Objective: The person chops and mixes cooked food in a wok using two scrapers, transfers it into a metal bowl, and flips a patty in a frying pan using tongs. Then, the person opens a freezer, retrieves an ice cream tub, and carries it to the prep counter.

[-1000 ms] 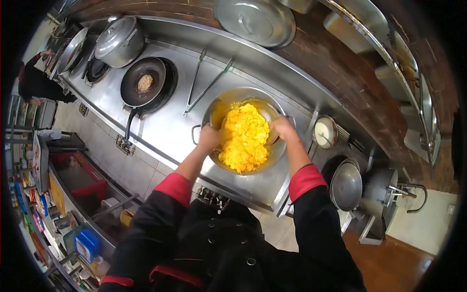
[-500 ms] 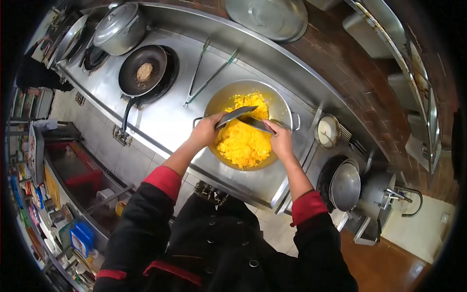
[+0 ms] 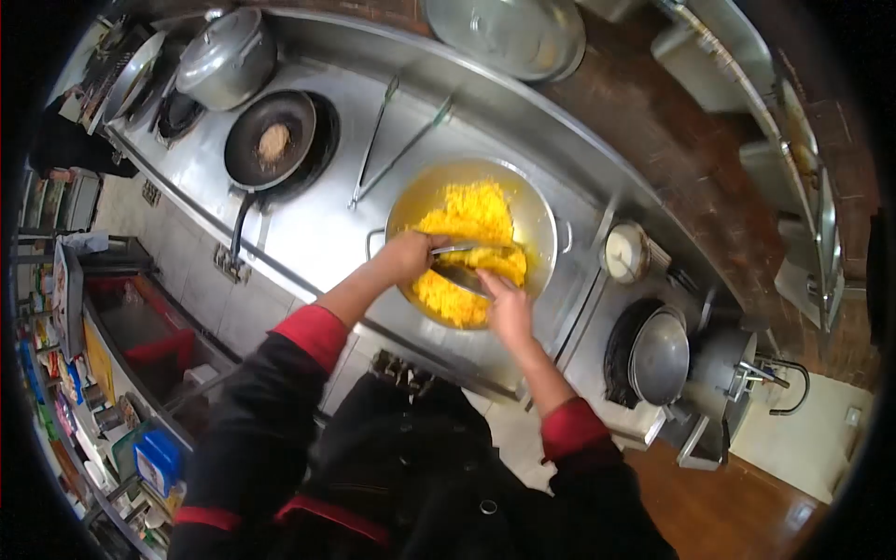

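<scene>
A wide metal pot (image 3: 544,210) with side handles holds a heap of yellow, grainy food that looks like rice (image 3: 476,210). My left hand (image 3: 408,259) is closed on the end of a thin metal plate (image 3: 471,247), seen nearly edge-on across the heap. Below it, my right hand (image 3: 509,308) grips a second thin metal plate (image 3: 457,277), tilted and partly sunk in the rice. Some rice lies on and between the two plates. Both hands are over the pot's near half, and their fingertips are partly hidden.
Left of the pot lie open tongs (image 3: 397,149) and a frying pan (image 3: 245,131) with a browned patty (image 3: 273,143). A lidded pot (image 3: 224,61) stands farther left. To the right are a white-filled container (image 3: 623,254), stacked pans (image 3: 661,355) and a faucet (image 3: 784,373).
My right hand has moved down and left with its plate, tilting it into the rice. My left hand's plate has swung lower and flatter. The rice heap has shifted.
</scene>
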Demonstrator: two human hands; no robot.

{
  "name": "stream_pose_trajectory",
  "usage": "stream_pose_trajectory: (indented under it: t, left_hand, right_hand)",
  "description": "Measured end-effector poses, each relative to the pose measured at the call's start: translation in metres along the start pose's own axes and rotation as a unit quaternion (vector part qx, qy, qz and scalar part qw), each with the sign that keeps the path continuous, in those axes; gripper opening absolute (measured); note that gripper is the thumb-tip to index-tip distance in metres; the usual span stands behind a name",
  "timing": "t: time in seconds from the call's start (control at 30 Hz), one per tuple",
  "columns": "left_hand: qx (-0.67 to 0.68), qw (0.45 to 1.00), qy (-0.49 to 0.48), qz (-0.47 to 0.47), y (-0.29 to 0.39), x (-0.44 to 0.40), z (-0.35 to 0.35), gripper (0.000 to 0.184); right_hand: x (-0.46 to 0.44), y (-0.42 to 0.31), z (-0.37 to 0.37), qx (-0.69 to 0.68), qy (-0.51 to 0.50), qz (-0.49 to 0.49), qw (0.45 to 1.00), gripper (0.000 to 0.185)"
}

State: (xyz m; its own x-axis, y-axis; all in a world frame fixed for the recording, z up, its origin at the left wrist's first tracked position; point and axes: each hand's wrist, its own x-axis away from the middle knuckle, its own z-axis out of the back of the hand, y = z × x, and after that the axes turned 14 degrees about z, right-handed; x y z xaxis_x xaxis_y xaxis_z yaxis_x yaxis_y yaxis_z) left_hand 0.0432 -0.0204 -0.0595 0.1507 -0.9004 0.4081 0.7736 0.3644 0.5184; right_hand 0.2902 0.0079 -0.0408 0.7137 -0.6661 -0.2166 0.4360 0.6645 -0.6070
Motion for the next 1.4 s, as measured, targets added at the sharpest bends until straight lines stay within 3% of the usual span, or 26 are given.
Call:
stream_pose_trajectory:
  t: [0.03, 0.07, 0.13, 0.17, 0.27, 0.33, 0.4, 0.43, 0.47, 0.53, 0.6, 0.67, 0.8, 0.83, 0.9, 0.93, 1.0, 1.03, 1.1, 1.13, 1.2, 1.23, 1.3, 1.4]
  left_hand:
    - [-0.03, 0.994, 0.064, -0.083, -0.01, -0.01, -0.006, 0.045]
    - [-0.03, 0.994, 0.067, -0.079, -0.002, -0.008, 0.016, 0.045]
    - [0.053, 0.998, -0.015, -0.038, 0.025, 0.013, 0.056, 0.047]
    - [0.087, 0.995, 0.016, -0.044, 0.02, 0.016, 0.056, 0.047]
    - [0.0, 1.0, -0.008, 0.005, 0.002, 0.0, 0.002, 0.049]
    - [-0.011, 1.0, -0.003, -0.027, 0.009, 0.002, 0.03, 0.05]
    - [0.048, 0.994, 0.037, -0.095, 0.029, 0.02, 0.064, 0.049]
    - [0.083, 0.993, 0.044, -0.073, 0.028, 0.024, 0.063, 0.046]
    - [0.084, 0.993, 0.04, -0.073, 0.022, 0.023, 0.041, 0.046]
    - [-0.018, 1.0, 0.001, 0.02, 0.018, 0.007, 0.007, 0.043]
    - [-0.02, 0.999, -0.028, 0.007, 0.012, 0.005, 0.014, 0.044]
    - [0.002, 1.0, 0.008, -0.029, 0.026, 0.02, 0.05, 0.052]
    - [-0.009, 0.989, 0.093, 0.116, 0.032, 0.051, 0.104, 0.054]
    - [-0.01, 0.989, 0.093, 0.115, 0.029, 0.049, 0.099, 0.054]
    - [0.008, 0.968, 0.057, 0.244, 0.011, 0.031, 0.071, 0.055]
    - [0.005, 0.969, 0.054, 0.243, -0.01, 0.011, 0.041, 0.055]
    - [0.244, 0.946, 0.045, 0.21, -0.051, -0.026, -0.018, 0.055]
    - [0.247, 0.945, 0.044, 0.209, -0.04, -0.026, -0.022, 0.055]
    - [0.438, 0.865, 0.022, 0.246, 0.001, -0.027, -0.014, 0.057]
    - [0.439, 0.863, 0.02, 0.25, 0.003, -0.02, -0.009, 0.057]
    - [0.237, 0.953, 0.105, 0.156, 0.011, -0.007, 0.009, 0.057]
    - [0.238, 0.953, 0.104, 0.156, 0.019, 0.006, 0.023, 0.057]
    - [0.231, 0.963, 0.122, 0.069, 0.039, 0.042, 0.052, 0.061]
    - [0.202, 0.966, 0.161, -0.01, 0.026, 0.038, 0.04, 0.066]
  right_hand:
    - [-0.003, 0.013, -0.008, -0.031, 0.024, 0.02, 0.999, 0.045]
    - [-0.014, 0.007, 0.005, -0.033, 0.022, 0.024, 0.999, 0.045]
    - [-0.018, -0.034, 0.056, -0.108, 0.046, -0.014, 0.993, 0.045]
    - [-0.011, -0.043, 0.065, -0.121, 0.067, -0.041, 0.99, 0.043]
    - [0.023, -0.008, -0.017, -0.097, 0.043, -0.015, 0.994, 0.043]
    - [0.003, -0.009, 0.006, -0.087, 0.028, 0.003, 0.996, 0.044]
    - [-0.007, -0.04, 0.056, -0.149, 0.061, -0.041, 0.986, 0.047]
    - [0.003, -0.047, 0.06, -0.179, 0.077, -0.063, 0.979, 0.048]
    - [0.021, -0.033, 0.035, -0.184, 0.02, -0.077, 0.98, 0.053]
    - [0.016, -0.027, -0.009, -0.221, 0.027, -0.037, 0.974, 0.058]
    - [0.004, -0.014, 0.009, -0.204, -0.009, -0.027, 0.979, 0.061]
    - [-0.013, -0.004, 0.055, -0.3, -0.028, -0.062, 0.951, 0.06]
    - [-0.05, 0.035, 0.121, -0.088, 0.051, -0.059, 0.993, 0.051]
    - [-0.065, 0.043, 0.123, -0.036, 0.047, -0.088, 0.994, 0.046]
    - [-0.085, 0.072, 0.11, 0.045, 0.023, -0.161, 0.986, 0.039]
    - [-0.086, 0.106, 0.084, 0.074, 0.002, -0.204, 0.976, 0.038]
    - [-0.073, 0.2, 0.008, -0.038, 0.022, -0.307, 0.951, 0.038]
    - [-0.074, 0.192, 0.003, -0.035, 0.021, -0.307, 0.951, 0.038]
    - [-0.091, 0.155, -0.002, -0.153, 0.021, -0.274, 0.949, 0.036]
    - [-0.094, 0.129, 0.016, -0.153, 0.017, -0.275, 0.949, 0.036]
    - [-0.109, 0.059, 0.074, -0.189, -0.016, -0.153, 0.97, 0.038]
    - [-0.11, 0.045, 0.09, -0.189, -0.017, -0.153, 0.97, 0.038]
    - [-0.101, 0.028, 0.112, -0.217, 0.039, -0.023, 0.975, 0.047]
    - [-0.083, 0.0, 0.126, -0.157, 0.072, -0.024, 0.985, 0.051]
